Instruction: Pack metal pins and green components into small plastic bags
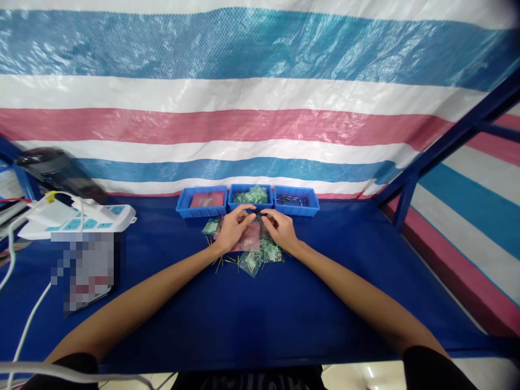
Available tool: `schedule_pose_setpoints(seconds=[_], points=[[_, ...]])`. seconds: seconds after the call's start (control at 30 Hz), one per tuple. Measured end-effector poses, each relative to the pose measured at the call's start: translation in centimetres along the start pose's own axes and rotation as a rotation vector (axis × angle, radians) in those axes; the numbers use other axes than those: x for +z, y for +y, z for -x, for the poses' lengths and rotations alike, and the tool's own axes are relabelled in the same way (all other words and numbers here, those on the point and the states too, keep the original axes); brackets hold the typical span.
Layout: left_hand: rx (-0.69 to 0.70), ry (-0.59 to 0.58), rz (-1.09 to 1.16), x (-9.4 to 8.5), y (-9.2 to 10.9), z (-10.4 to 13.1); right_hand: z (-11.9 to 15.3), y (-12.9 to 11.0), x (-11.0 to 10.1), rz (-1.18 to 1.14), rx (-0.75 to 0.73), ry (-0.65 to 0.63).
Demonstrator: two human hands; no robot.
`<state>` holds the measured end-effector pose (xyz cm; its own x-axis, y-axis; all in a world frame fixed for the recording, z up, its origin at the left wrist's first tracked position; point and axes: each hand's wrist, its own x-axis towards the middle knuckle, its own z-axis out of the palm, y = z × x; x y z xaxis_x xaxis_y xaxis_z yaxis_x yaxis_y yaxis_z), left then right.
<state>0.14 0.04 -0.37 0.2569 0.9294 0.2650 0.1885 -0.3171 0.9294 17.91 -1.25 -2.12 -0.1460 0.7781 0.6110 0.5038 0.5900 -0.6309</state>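
My left hand (pixel 234 228) and my right hand (pixel 281 229) meet over the middle of the table, thumbs and fingers pinched together. Between the fingertips is a small dark thing (pixel 258 213), too small to name. Beneath them lies a pinkish plastic bag (pixel 248 238), partly hidden by my left hand. Small clear-green bags with parts inside lie around it: one green bag (pixel 211 227) left of my left hand, another bag (pixel 251 262) nearer me, and a third bag (pixel 272 251) below my right hand. Several thin metal pins or bits (pixel 231 261) are scattered alongside.
Behind my hands stand three blue bins: a left bin (pixel 181 208) with pink bags, a middle bin (pixel 232 195) with green bags, a right bin (pixel 300 209) with thin metal pieces. Leftward are a white power strip (pixel 109 218), cables and a blurred-out object (pixel 91 271). Striped sheeting hangs behind.
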Motion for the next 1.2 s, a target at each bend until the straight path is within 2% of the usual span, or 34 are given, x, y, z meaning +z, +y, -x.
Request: schedule_pose_setpoints(seconds=[0.23, 0.37, 0.6, 0.8, 0.9, 1.0, 1.2], points=[[-0.009, -0.056, -0.001, -0.12, 0.21, 0.14, 0.14, 0.44, 0.29, -0.003, -0.096, -0.068], [-0.012, -0.040, -0.001, -0.08, 0.21, 0.12, 0.13, 0.38, 0.23, 0.008, -0.075, -0.104], [-0.018, -0.025, 0.028, 0.07, 0.13, 0.14, -0.02, -0.12, -0.14, -0.002, 0.023, 0.000], [-0.022, 0.039, 0.001, 0.07, 0.13, 0.22, 0.03, 0.17, 0.11, 0.012, -0.013, -0.023], [-0.012, 0.023, 0.063, 0.09, 0.05, 0.21, 0.01, 0.24, 0.18, 0.041, -0.043, -0.061], [-0.002, 0.008, 0.125, 0.08, -0.03, 0.13, -0.01, 0.11, 0.10, 0.072, -0.029, -0.045], [0.023, 0.028, -0.016, -0.09, 0.05, 0.12, 0.05, -0.15, -0.06, 0.037, -0.008, 0.015]])
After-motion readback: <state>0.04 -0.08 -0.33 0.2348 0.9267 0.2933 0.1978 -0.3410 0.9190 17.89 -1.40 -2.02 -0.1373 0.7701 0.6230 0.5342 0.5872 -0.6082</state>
